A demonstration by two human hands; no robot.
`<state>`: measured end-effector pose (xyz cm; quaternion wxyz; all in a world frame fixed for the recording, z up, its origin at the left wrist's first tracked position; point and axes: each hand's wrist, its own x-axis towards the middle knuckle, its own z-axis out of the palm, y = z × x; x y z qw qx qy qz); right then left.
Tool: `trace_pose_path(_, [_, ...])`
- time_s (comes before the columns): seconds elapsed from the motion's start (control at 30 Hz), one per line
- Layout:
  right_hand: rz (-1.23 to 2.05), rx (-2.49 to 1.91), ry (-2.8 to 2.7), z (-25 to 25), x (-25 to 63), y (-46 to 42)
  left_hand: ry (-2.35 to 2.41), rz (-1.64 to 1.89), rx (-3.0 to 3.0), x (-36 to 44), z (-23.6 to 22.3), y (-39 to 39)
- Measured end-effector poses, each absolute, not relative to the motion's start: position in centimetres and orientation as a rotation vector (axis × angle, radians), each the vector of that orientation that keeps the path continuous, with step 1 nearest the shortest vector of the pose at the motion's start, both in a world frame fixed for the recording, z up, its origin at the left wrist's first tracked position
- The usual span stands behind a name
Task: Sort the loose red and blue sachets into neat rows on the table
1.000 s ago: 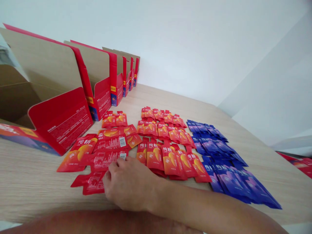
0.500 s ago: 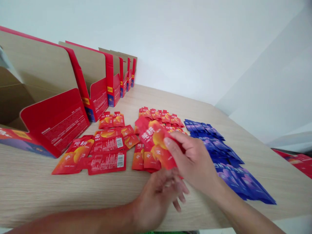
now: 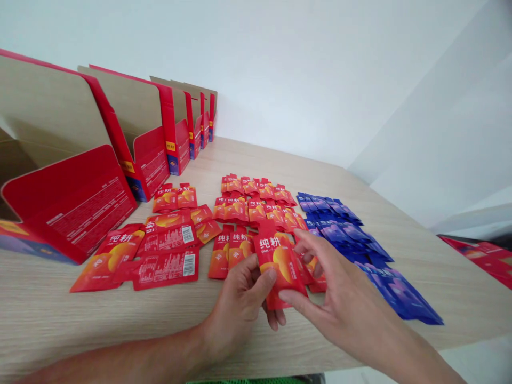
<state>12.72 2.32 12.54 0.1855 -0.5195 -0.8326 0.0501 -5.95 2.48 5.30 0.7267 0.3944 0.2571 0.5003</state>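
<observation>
A red pouch (image 3: 279, 261) with yellow fruit printed on it is held upright near the table's front edge. My left hand (image 3: 240, 298) grips its left side, thumb on the front and fingers behind. My right hand (image 3: 332, 277) is at the pouch's right side with fingers apart, its thumb tip by the lower right of the pouch. Behind it lie rows of overlapping red pouches (image 3: 256, 210). Further left are loose red pouches (image 3: 166, 268), some showing their printed back with a barcode.
Opened red cartons (image 3: 150, 160) stand in a line along the left, flaps up. Overlapping blue pouches (image 3: 352, 234) lie in rows on the right. Beyond the table's (image 3: 420, 256) right edge is a red printed item (image 3: 480, 258). A white wall rises behind.
The pouch was in my right hand; now my left hand grips it and my right fingers have spread. It has moved down and turned more upright. The view has shifted slightly.
</observation>
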Motion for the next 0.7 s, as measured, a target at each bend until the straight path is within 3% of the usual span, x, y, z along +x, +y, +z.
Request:
trace_pose_path(0.23, [0.162, -1.436, -2.623, 12.0, 14.5, 0.9, 0.53, 1.027, 0.977, -5.7, 4.9, 1.4])
trace_pose_path(0.7, [0.144, -1.44, -2.52, 12.6, 17.9, 1.6, 0.451, 0.725, 0.965, -5.6, 3.5, 0.8])
